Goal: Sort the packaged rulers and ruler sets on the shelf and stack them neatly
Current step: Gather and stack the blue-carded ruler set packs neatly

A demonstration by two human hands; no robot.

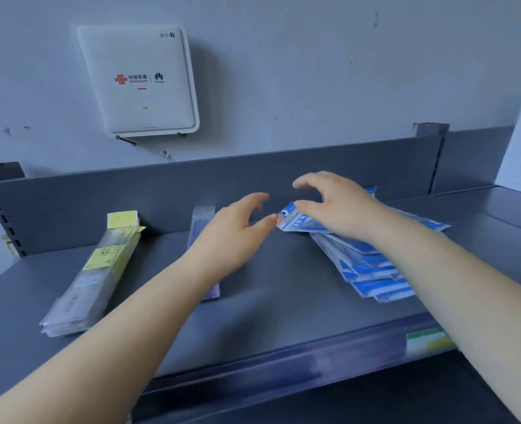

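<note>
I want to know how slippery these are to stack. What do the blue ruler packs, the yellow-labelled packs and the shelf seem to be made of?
Blue ruler packs: apparently glossy plastic sleeves over printed card, judging by the sheen.
Yellow-labelled packs: clear plastic film, contents showing through, with matte paper labels.
Shelf: probably painted metal, smooth grey, with slotted uprights at the back.

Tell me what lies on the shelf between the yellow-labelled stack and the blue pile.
In the head view, one clear packaged ruler, partly hidden under the left hand, lies between the yellow-labelled stack and blue pile.
</note>
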